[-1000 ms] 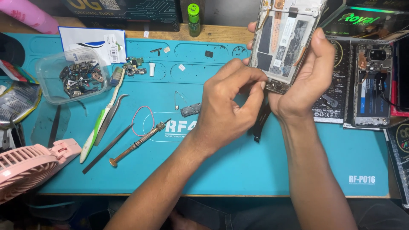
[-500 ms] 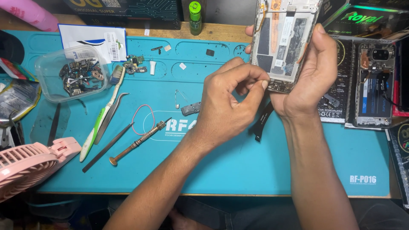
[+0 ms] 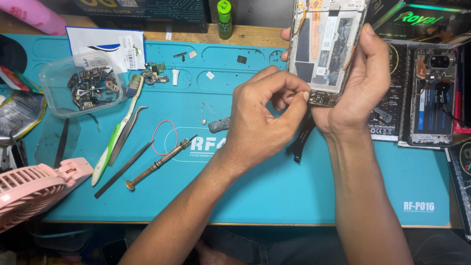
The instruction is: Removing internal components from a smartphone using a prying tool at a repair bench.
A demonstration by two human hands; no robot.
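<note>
My right hand holds an opened phone upright above the blue work mat, its inner side with boards and cables facing me. My left hand is curled, with thumb and forefinger pinched together against the phone's lower left edge. What sits between those fingertips is too small to tell. A black flex strip hangs down from under the phone, between the two hands.
On the mat lie a small screwdriver, tweezers, a toothbrush, a pink wire loop and a small grey part. A clear tub of parts stands at the left, with a pink fan below it. Another opened phone lies at the right.
My left fingertips have shifted slightly at the phone's lower edge. The phone and my right hand have stayed almost where they were.
</note>
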